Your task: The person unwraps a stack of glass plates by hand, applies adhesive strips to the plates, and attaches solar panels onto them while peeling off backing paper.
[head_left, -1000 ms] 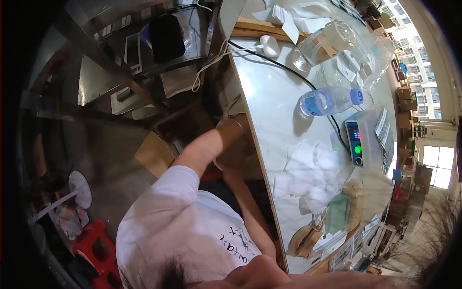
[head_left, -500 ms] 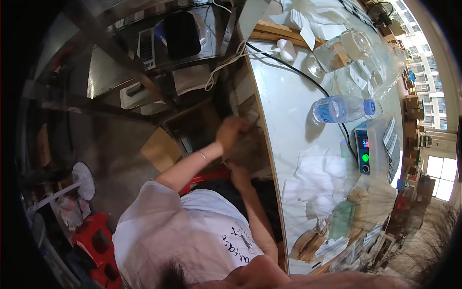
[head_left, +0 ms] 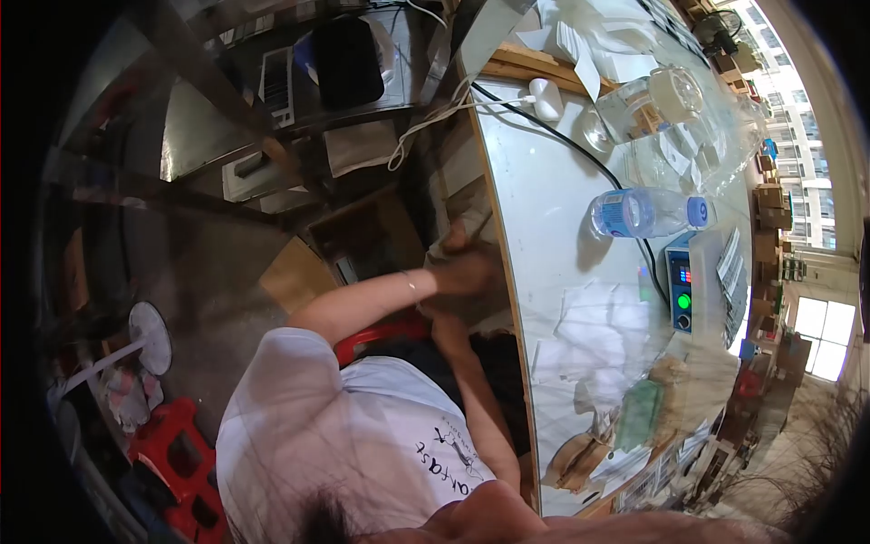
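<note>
My left arm, with a thin bracelet, reaches across below the table edge. My left hand point(head_left: 469, 272) is smeared by motion in the shadow there, and its fingers do not show clearly. Close under its wrist is my right hand point(head_left: 444, 325), low by my lap, its fingers mostly hidden. A small skin-coloured shape point(head_left: 456, 236) shows just above the left hand; I cannot tell which hand it belongs to. Pale brownish material point(head_left: 467, 207) hangs or stands beside the hands under the table. Whether either hand holds something cannot be made out.
The white table point(head_left: 526, 195) on the right bears a water bottle point(head_left: 630, 213), a blue control box point(head_left: 681, 290), a clear jar point(head_left: 634, 104), white papers point(head_left: 598, 317) and a black cable point(head_left: 580, 145). Cardboard point(head_left: 304, 276) and a red stool point(head_left: 186, 462) stand on the left.
My left hand has moved right and slightly down, towards the table edge. My right hand stays at about the same place. The camera view has shifted slightly.
</note>
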`<state>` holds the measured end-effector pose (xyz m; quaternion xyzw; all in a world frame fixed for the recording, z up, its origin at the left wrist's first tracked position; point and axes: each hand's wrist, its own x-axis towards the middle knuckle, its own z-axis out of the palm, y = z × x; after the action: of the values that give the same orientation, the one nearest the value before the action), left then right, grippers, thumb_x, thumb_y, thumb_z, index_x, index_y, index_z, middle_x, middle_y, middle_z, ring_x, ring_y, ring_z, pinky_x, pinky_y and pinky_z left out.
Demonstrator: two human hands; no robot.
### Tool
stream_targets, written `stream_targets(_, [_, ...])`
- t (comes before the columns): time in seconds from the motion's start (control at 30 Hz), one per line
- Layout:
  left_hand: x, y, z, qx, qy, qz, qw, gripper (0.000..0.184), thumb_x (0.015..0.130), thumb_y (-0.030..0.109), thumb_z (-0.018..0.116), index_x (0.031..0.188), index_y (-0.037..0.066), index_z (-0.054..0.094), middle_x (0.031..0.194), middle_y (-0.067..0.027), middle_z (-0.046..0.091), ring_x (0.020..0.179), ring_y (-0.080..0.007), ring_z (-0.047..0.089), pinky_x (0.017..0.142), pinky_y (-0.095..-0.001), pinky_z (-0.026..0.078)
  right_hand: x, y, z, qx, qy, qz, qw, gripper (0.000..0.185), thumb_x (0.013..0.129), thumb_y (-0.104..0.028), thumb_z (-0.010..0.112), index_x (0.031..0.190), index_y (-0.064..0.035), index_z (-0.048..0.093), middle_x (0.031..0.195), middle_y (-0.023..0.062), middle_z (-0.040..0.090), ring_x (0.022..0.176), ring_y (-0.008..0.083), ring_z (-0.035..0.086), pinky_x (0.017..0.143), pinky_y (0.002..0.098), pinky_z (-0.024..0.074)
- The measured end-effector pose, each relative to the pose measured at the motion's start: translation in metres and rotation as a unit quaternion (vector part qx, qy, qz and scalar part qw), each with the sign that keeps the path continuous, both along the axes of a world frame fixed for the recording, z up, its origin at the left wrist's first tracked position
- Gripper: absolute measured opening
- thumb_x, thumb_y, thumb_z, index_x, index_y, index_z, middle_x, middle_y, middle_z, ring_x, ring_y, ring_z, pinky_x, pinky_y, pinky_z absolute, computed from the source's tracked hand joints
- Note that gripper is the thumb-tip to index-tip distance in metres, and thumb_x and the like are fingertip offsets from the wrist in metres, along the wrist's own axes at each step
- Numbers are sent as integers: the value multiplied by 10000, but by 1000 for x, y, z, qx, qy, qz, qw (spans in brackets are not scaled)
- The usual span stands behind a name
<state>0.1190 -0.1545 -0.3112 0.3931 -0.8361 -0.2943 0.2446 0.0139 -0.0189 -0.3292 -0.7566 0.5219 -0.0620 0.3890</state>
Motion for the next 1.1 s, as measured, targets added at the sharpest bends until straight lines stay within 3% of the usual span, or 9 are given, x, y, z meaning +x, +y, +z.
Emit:
stream_targets(0.1, [-39,13,-34,-66,-22,-55,996,308,902,300,561,1118,91,633,1056,-128,628,1075,-309,561,923,-468,409,-8,0,-16,-30,88,61,994,431,867,-23,476,1243,-139,650,1029,247,676,976,422,651,882,505,499])
stream_targets(0.2, [-34,-30,-61,-143,-210,-11,967,340,921,302,539,1186,100,607,1161,-116,595,1178,-304,497,1004,-473,349,-10,2,2,-2,156,62,986,414,877,-45,485,1246,-153,640,945,232,688,858,425,669,824,512,522])
stream_targets(0.3, [-3,-77,-52,-203,-386,13,900,377,940,304,517,1255,108,581,1266,-103,562,1280,-299,434,1086,-477,289,-23,8,-29,-107,131,-60,984,404,891,-87,504,1271,-174,611,859,209,690,761,437,668,769,521,535])
stream_targets(0.47, [6,-86,-90,-256,-551,26,794,422,960,280,493,1346,117,541,1410,-88,517,1413,-294,357,1197,-474,211,-22,-6,1,-24,263,7,965,457,916,-227,560,1360,-121,528,998,245,667,925,421,660,838,534,524])
stream_targets(0.57, [30,-67,-135,-145,-354,73,921,435,924,198,521,1349,109,528,1386,-87,535,1399,-287,375,1197,-472,221,-26,-3,-2,1,201,61,978,533,905,-289,610,1384,-84,496,1128,265,627,1045,418,623,903,525,504])
stream_targets(0.77, [97,-45,-165,-151,-77,141,975,368,875,162,577,1233,80,590,1219,-125,610,1206,-318,541,1099,-457,363,-28,-4,-11,39,175,-3,984,549,892,-278,667,1377,-86,496,1252,230,591,1147,412,578,954,488,477])
stream_targets(0.87, [127,-27,-106,-95,57,196,974,361,823,132,631,1175,56,599,1154,-163,623,1106,-369,581,996,-478,429,-21,-3,23,-55,119,-44,990,480,910,-218,655,1350,-79,519,1257,212,592,1150,398,578,946,477,474])
stream_targets(1.0, [163,8,-174,-23,25,516,856,390,775,109,678,1154,53,604,1088,-207,635,1097,-413,575,946,-465,464,-14,2,83,-154,-49,-102,982,382,909,-81,640,1284,-62,570,1206,190,608,1085,384,599,916,456,483])
stream_targets(1.1, [179,43,-244,289,59,695,656,477,786,146,693,1235,53,564,1152,-209,625,1192,-406,551,1028,-440,442,-21,29,102,-186,-23,-172,967,317,894,-5,630,1207,-54,618,1135,164,624,1022,368,611,894,428,492])
